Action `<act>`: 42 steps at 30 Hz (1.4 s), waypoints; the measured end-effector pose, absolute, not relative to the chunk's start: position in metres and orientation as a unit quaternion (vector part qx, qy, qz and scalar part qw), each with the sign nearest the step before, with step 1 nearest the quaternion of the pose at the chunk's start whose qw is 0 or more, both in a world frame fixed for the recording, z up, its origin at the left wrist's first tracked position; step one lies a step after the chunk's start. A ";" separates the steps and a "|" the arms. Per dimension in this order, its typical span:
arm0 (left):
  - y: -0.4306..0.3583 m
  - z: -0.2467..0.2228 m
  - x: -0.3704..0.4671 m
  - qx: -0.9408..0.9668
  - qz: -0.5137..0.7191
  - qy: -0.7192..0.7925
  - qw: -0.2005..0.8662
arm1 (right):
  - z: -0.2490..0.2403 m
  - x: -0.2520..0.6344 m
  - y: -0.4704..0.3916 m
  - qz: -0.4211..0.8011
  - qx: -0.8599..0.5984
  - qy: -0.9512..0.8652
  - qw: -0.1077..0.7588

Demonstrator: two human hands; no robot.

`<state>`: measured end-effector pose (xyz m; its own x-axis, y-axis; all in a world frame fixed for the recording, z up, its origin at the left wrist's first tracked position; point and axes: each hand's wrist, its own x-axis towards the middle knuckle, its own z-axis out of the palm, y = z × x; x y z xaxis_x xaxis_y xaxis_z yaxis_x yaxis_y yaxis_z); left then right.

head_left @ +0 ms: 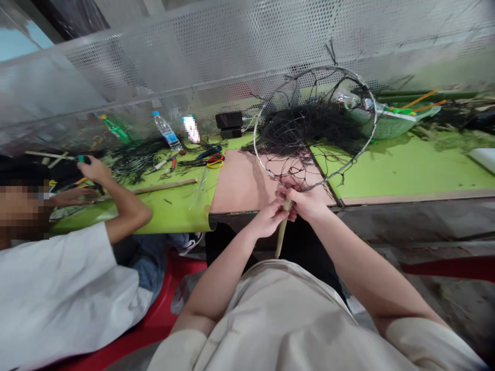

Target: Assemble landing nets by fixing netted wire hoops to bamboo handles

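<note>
Both my hands meet at the top of a wooden stick point(282, 234), where it joins a round wire hoop point(375, 116). Dark netting point(315, 172) is strung across the hoop. My left hand point(269, 217) has its fingers closed around the stick. My right hand point(307, 202) is closed just above, at the joint of stick and hoop; the fingers partly hide the joint. The stick's lower end points down at my shirt. Behind the hoop lies a heap of black netting or cord point(297, 126) on the table.
A co-worker point(69, 278) sits at left, hands on a stick point(166, 185). On the green table point(386, 170) are scissors point(215, 161), a water bottle point(167, 131), a green bottle point(116, 130), a black box-like thing point(229, 123) and a pale green basket point(386, 123).
</note>
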<state>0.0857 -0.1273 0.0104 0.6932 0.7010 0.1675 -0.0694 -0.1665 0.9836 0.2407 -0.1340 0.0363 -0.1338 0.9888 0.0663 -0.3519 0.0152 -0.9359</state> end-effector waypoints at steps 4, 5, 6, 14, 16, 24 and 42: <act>-0.125 0.006 0.088 0.691 0.309 0.232 0.611 | 0.039 0.248 -0.132 0.589 -0.360 -0.497 0.525; -0.124 0.004 0.088 0.688 0.314 0.231 0.611 | 0.040 0.250 -0.132 0.584 -0.365 -0.511 0.515; -0.124 0.002 0.089 0.687 0.322 0.231 0.609 | 0.040 0.251 -0.133 0.577 -0.370 -0.524 0.505; -0.123 0.003 0.084 0.731 0.342 0.255 0.533 | 0.029 0.254 -0.131 0.549 -0.382 -0.557 0.492; -0.123 0.005 0.083 0.726 0.338 0.248 0.545 | 0.027 0.253 -0.129 0.562 -0.361 -0.551 0.501; -0.125 0.001 0.081 0.694 0.324 0.239 0.597 | 0.028 0.250 -0.123 0.594 -0.314 -0.536 0.511; -0.117 0.002 0.095 0.632 0.368 0.285 0.619 | 0.044 0.251 -0.124 0.552 -0.317 -0.604 0.480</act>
